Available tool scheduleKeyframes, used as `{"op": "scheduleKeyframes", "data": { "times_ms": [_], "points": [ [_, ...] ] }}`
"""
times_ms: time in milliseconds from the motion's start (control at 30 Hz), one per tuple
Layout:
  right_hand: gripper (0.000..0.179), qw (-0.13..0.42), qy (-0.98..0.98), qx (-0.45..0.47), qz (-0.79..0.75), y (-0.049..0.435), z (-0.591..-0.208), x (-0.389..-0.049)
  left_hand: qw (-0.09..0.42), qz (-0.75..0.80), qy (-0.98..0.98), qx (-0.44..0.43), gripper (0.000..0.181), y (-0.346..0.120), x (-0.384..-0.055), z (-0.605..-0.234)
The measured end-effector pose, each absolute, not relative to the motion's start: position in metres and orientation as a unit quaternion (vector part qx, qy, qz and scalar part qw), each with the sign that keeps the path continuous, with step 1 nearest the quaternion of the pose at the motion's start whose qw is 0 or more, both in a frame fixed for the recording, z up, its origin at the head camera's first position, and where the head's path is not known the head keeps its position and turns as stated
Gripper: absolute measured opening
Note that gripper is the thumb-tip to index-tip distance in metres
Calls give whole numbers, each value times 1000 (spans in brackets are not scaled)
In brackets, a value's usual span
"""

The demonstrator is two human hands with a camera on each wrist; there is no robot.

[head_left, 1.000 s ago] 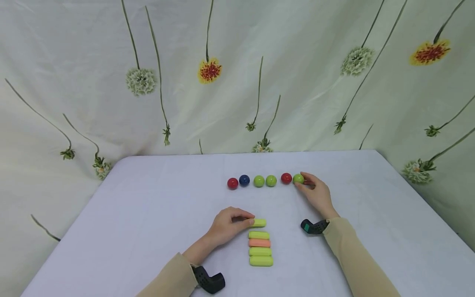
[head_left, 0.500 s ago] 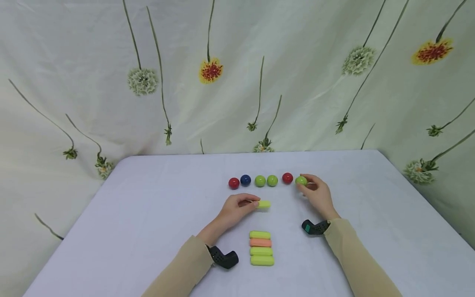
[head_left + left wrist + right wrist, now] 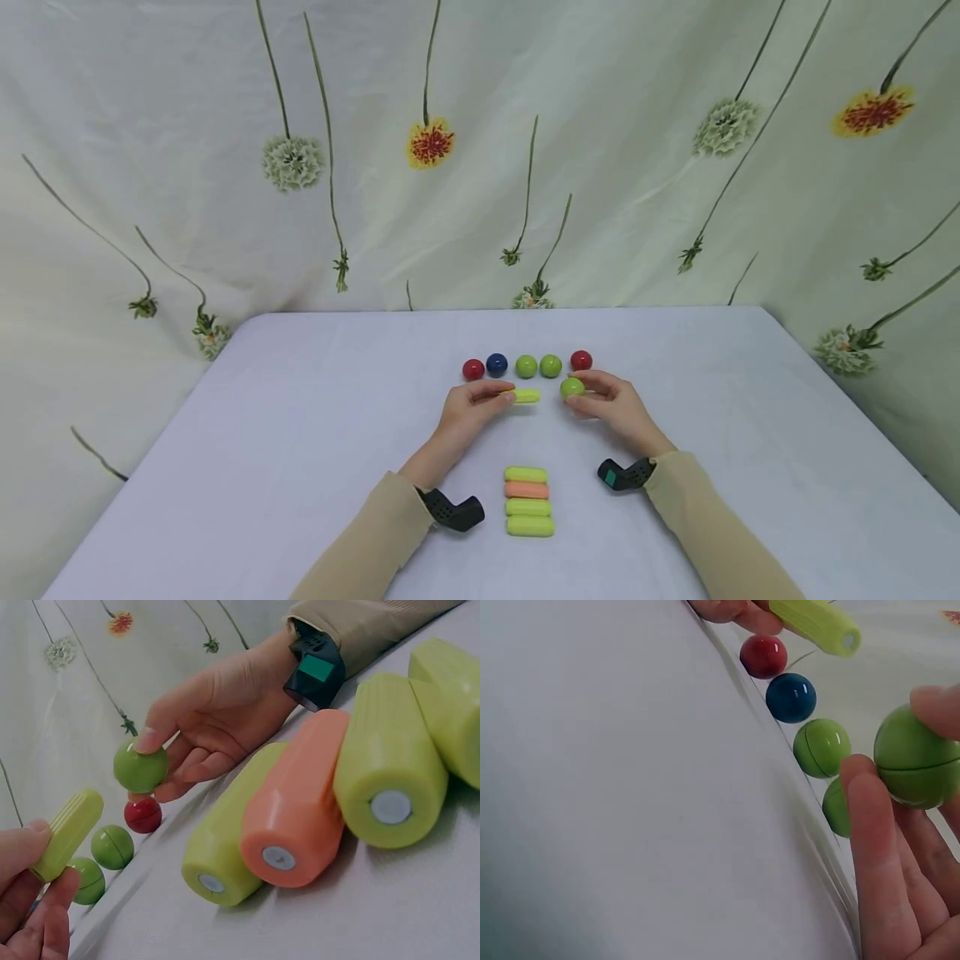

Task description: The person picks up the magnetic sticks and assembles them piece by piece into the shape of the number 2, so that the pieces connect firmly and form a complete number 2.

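My left hand (image 3: 467, 410) pinches one end of a short yellow-green toy rod (image 3: 527, 396) between thumb and fingers. Its far end points right and bears a small pale disc, seen in the right wrist view. Across a narrow gap, my right hand (image 3: 613, 406) holds a green ball (image 3: 572, 388) with a seam around it. Ball and rod are apart, both lifted off the table. Nearer the person, several more rods lie side by side: an orange one (image 3: 527, 490) among yellow-green ones (image 3: 528, 507), with pale discs in their ends.
Behind the hands, a row of balls lies on the white-covered table (image 3: 300, 450): a red ball (image 3: 473, 370), a blue ball (image 3: 497, 364), two green balls (image 3: 527, 366) and another red ball (image 3: 581, 360). A flower-printed cloth (image 3: 615, 208) hangs beyond the table's far edge.
The left hand has carried its rod forward from behind the rod row. My right hand has taken the green ball from the right end of the ball row and brought it left, near the rod.
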State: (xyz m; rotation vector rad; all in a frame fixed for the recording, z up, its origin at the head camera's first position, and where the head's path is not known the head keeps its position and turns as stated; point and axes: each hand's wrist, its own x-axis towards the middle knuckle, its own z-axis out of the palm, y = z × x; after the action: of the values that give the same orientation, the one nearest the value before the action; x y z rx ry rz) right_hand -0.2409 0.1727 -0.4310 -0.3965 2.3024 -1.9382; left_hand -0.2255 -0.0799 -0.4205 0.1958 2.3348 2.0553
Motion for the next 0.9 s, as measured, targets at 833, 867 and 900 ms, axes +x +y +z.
{"op": "scheduleKeyframes", "data": {
  "times_ms": [833, 867, 900],
  "points": [
    [50, 75, 780, -151, -603, 163, -428, -236, 13, 659, 749, 73, 24, -78, -207, -396],
    [49, 76, 782, -150, -600, 163, -428, -236, 13, 659, 749, 73, 24, -78, -208, -396],
    [48, 77, 783, -149, -599, 163, -427, -235, 12, 658, 749, 73, 24, -78, -208, -396]
  ]
}}
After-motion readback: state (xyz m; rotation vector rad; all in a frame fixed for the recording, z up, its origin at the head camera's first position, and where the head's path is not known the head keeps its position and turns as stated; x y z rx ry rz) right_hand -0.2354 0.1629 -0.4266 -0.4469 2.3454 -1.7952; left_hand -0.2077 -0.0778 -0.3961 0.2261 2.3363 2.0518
